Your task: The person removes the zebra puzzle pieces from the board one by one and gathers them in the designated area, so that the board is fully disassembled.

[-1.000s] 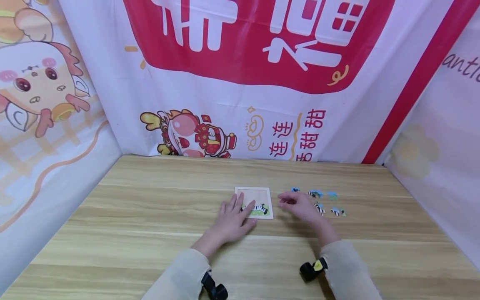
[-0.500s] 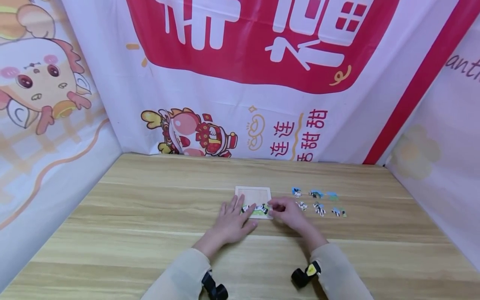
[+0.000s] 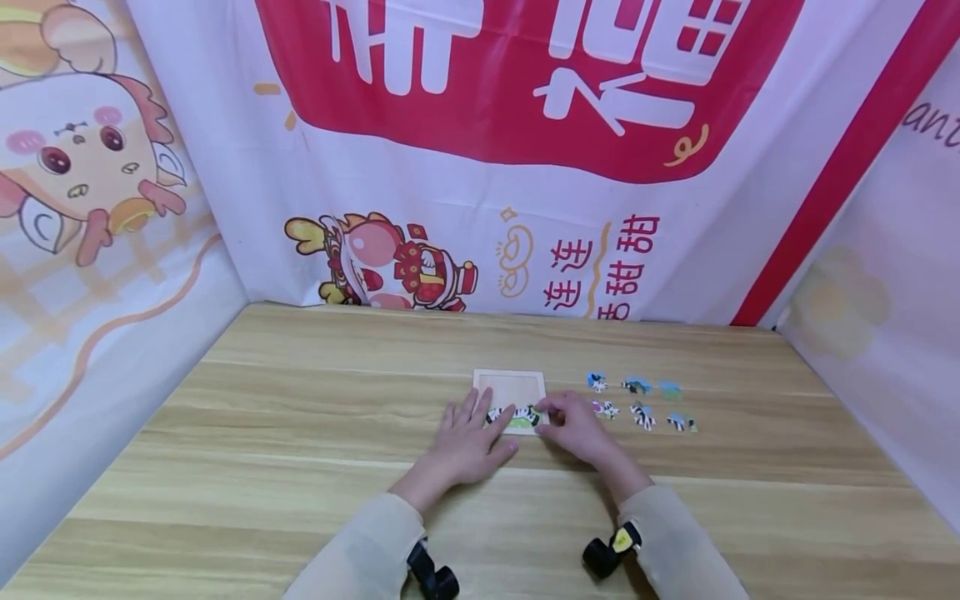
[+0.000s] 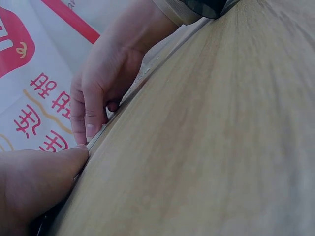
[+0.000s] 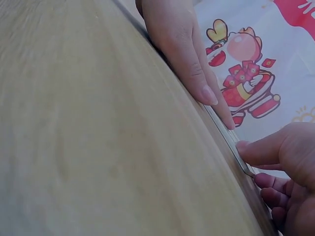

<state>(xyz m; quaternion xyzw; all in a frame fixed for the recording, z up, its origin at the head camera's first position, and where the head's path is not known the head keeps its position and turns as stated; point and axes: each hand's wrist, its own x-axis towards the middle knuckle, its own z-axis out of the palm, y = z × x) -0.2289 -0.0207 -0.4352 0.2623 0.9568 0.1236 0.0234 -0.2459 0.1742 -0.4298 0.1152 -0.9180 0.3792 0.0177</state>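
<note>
A square wooden puzzle board (image 3: 508, 374) lies on the table, with a zebra-and-grass picture section (image 3: 522, 417) along its near side. My left hand (image 3: 468, 446) rests spread over the board's left and near part, covering some of it. At the right edge is my right hand (image 3: 581, 429), fingers curled. In the right wrist view, the thumb and fingers of my right hand (image 5: 288, 167) hold the edge of the board (image 5: 231, 142), near its corner. The left wrist view shows both hands meeting at the thin board.
Several loose puzzle pieces lie in two rows right of the board, among them a blue and white one (image 3: 597, 382), a striped one (image 3: 642, 416) and a blue-green one (image 3: 670, 389). Printed cloth (image 3: 480, 192) hangs behind the wooden table (image 3: 315, 375).
My right hand has moved left from beside the loose pieces to the board's right edge and holds it there, uncovering pieces behind it. My left hand has stayed on the board.
</note>
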